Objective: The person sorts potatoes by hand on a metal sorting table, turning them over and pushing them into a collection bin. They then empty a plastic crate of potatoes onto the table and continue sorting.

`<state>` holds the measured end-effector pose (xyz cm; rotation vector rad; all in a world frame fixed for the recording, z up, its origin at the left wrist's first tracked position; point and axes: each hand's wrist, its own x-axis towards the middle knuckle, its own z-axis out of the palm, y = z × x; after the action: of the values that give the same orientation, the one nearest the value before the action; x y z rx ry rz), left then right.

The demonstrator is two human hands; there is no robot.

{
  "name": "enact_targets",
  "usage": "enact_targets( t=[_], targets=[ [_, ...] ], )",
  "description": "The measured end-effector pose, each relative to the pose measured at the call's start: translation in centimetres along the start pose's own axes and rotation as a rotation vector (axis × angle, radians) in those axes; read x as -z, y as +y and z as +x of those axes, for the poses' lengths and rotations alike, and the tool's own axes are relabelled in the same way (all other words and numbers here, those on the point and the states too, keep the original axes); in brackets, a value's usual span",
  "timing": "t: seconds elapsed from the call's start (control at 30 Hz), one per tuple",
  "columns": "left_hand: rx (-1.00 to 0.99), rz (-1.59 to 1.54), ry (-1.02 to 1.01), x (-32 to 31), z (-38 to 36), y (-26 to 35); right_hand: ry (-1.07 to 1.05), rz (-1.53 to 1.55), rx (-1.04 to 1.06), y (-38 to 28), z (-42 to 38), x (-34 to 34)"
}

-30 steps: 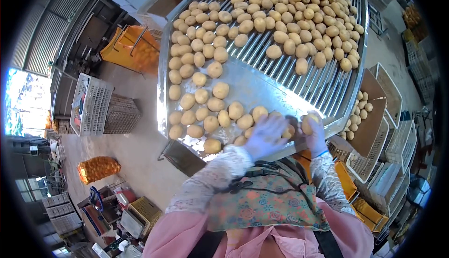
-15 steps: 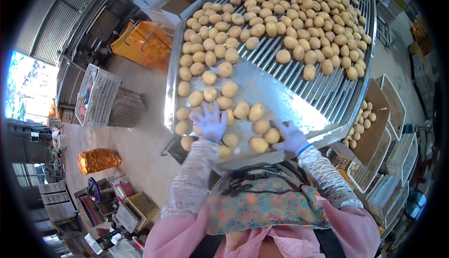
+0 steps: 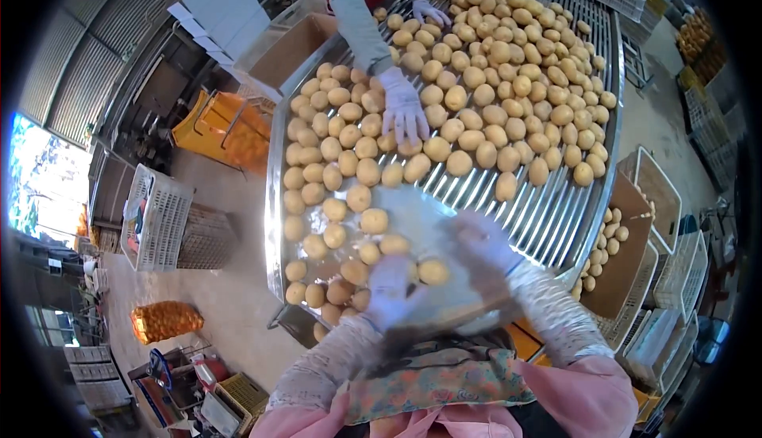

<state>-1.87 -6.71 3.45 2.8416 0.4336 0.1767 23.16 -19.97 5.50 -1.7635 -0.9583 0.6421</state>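
My left hand, in a pale purple glove, lies among potatoes at the near end of the sorting table, its thumb apart from the fingers. A single potato sits just right of it, and a cluster of potatoes is on its left. Blurred by motion, my right hand is over the bare metal plate near the rollers, fingers stretched out and no potato visible in it. More potatoes cover the table's left side.
Across the table, a co-worker's gloved hand reaches onto the potatoes; the other hand is farther back. A large pile of potatoes lies on metal rollers. Cardboard boxes and plastic crates stand around the table.
My right hand has left the near potatoes and moved up over the plate. Potatoes near it have shifted left. The co-worker's arm now reaches farther in, and the view has shifted.
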Motion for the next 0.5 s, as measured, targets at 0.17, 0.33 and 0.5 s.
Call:
enact_targets(
  t=[0.17,0.33,0.5],
  targets=[
    [-0.364,-0.037,0.343,3.4,11.9,-7.8,0.303,-0.812,0.212,5.6,10.9,18.6],
    [-0.022,0.494,0.259,6.3,23.2,-25.9,-0.04,-0.942,0.433,4.1,22.4,17.7],
    [0.218,0.38,-0.115,7.6,30.8,-35.1,0.032,-0.877,0.425,7.5,35.2,10.0]
  ],
)
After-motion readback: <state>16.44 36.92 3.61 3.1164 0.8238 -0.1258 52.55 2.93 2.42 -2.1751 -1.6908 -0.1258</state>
